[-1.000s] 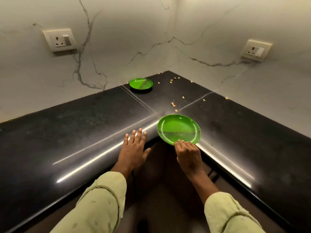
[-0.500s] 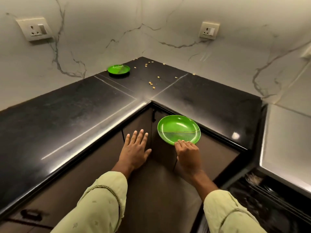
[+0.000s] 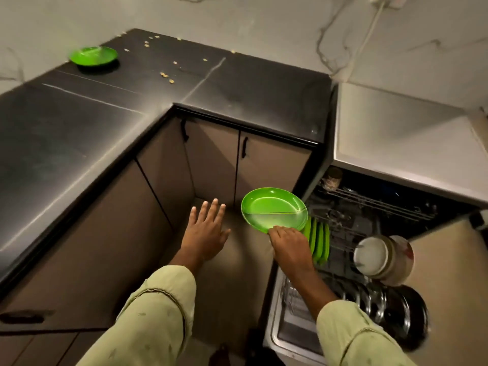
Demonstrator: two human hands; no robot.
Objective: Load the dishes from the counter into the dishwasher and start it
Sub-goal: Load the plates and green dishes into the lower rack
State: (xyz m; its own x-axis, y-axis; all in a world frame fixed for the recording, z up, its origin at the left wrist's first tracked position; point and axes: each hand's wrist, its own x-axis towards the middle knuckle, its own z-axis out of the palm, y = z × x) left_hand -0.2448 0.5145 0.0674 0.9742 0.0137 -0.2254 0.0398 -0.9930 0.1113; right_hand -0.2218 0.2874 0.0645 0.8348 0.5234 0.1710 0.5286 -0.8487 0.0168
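Dim kitchen corner with a black L-shaped counter [image 3: 79, 133], seen from above, an open dishwasher [image 3: 396, 154] on the right. Nearest, two pale green sleeves reach forward, and the hands are well apart. The left hand [image 3: 204, 233] hangs in the air in front of the cabinet doors [image 3: 264, 165], fingers straight and spread, holding nothing. The right hand [image 3: 289, 244] pinches the near rim of a green divided plate [image 3: 274, 210], held roughly level and face up, just left of the dishwasher's lower rack [image 3: 351, 228]. Directly beneath that hand, a row of green plates [image 3: 319, 241] stands on edge in the rack, close together. Further right in the same rack a pale round pot [image 3: 375, 256] lies on its side, and nearer the camera a group of steel dishes [image 3: 375, 305] sits blurred in shadow. Beyond the cabinets, the counter carries scattered crumbs [image 3: 166, 75] around its corner seam. Another green plate [image 3: 93, 56] lies flat on the far left part of the counter, close to the marbled wall [image 3: 264, 22]. At the top right a white cable [image 3: 369, 35] runs down that wall.
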